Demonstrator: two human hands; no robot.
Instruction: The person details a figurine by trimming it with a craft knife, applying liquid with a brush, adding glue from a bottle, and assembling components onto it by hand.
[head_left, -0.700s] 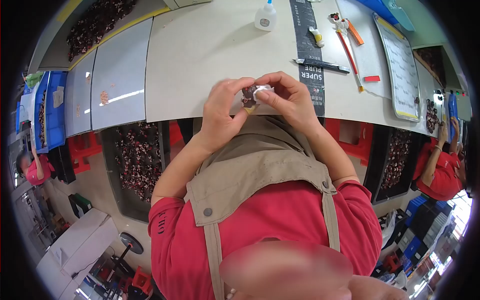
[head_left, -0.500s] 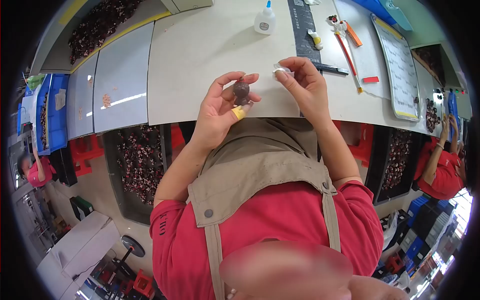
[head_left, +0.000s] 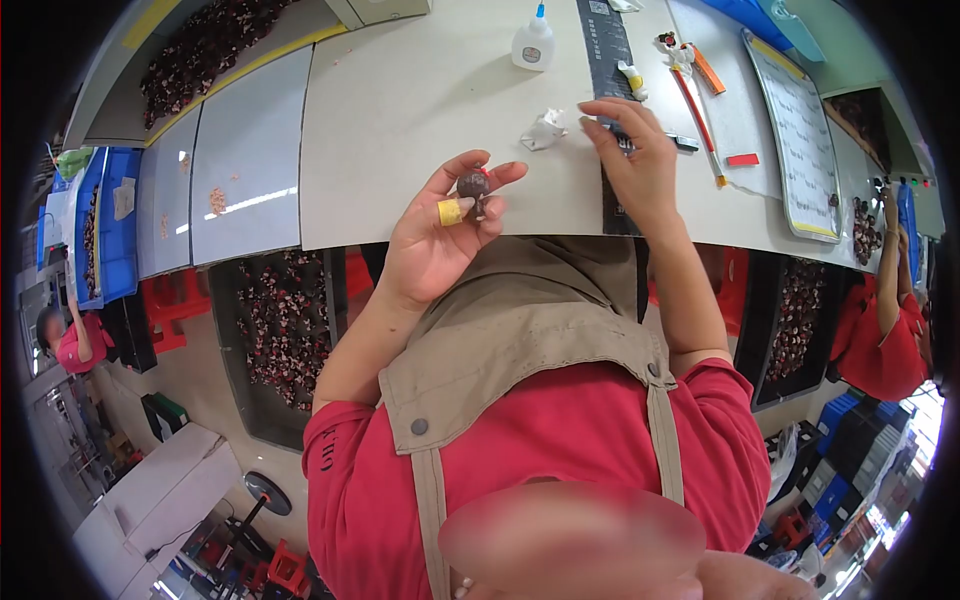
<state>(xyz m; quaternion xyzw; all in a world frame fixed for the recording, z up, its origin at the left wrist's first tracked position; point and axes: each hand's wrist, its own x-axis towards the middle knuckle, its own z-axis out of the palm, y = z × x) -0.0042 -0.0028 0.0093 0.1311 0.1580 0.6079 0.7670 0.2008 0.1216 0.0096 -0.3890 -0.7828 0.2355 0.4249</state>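
In the head view, your left hand (head_left: 425, 250) has its fingers clamped on the figurine (head_left: 473, 186) above the tabletop (head_left: 400, 110), seemingly to leave its round head exposed. Your right hand (head_left: 642, 165), fingers slightly apart, is beside the tissue (head_left: 543, 131), which lies within easy reach.

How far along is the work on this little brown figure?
Partway, as far as I can judge. Any wiping looks finished for now: the crumpled white tissue lies on the table, out of the right hand. The brown figure is in the left hand. Setting it down probably remains; further steps can't be told.
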